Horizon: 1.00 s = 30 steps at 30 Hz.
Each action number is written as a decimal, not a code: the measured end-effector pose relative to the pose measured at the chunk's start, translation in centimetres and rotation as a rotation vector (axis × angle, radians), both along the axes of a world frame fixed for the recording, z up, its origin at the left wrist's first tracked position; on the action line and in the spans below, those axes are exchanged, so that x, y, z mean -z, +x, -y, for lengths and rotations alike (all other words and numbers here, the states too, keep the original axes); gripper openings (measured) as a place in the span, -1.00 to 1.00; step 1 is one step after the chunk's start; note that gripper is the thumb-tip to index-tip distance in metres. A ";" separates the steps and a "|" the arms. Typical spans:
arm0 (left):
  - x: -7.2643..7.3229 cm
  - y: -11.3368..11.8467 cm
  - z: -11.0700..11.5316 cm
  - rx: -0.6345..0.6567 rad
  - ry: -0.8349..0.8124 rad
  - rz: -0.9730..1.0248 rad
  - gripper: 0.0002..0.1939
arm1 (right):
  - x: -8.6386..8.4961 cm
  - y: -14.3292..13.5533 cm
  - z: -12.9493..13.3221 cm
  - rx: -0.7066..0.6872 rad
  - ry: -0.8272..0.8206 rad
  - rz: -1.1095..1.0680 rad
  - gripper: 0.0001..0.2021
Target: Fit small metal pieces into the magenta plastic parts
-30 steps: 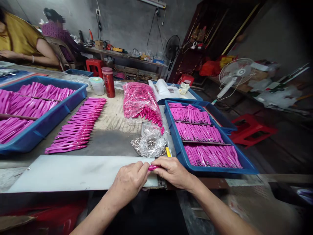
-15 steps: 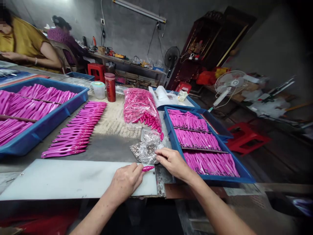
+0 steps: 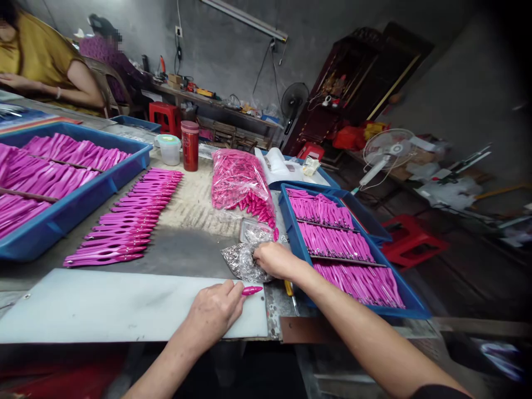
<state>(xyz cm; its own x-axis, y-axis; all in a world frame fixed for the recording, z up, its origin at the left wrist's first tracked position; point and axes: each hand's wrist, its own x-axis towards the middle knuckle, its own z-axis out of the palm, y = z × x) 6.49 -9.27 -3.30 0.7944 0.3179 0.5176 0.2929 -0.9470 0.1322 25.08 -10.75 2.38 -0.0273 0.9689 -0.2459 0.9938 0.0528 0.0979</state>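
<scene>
My left hand is closed around a small pink piece, whose pointed end sticks out to the right over the white board. My right hand reaches into a clear plastic bag of small metal parts; its fingertips are hidden in the bag. Behind it lies a plastic bag of many pink pieces. A row of pink handles with dark pink tips lies to the left. Beside my right wrist is a yellow-handled tool.
Blue trays of pink handles stand at the left and right. Behind are a red tumbler and a lidded tub. A person in a yellow top sits at the upper left.
My right hand has moved from the edge of the metal-parts bag up and left into it. The yellow-handled tool now shows. My left hand still holds the pink piece.
</scene>
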 end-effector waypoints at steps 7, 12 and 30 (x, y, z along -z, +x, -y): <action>0.0 0.0 0.0 -0.002 0.005 0.018 -0.87 | 0.0 -0.5 -0.6 -0.054 -0.078 0.067 -0.77; -0.1 -0.1 0.0 0.008 -0.024 0.003 -0.87 | 0.0 -0.1 -0.3 -0.068 -0.049 0.081 -0.76; 0.0 0.0 0.1 -0.019 -0.017 0.001 -0.88 | -0.7 0.3 1.0 -0.009 0.034 -0.066 -0.78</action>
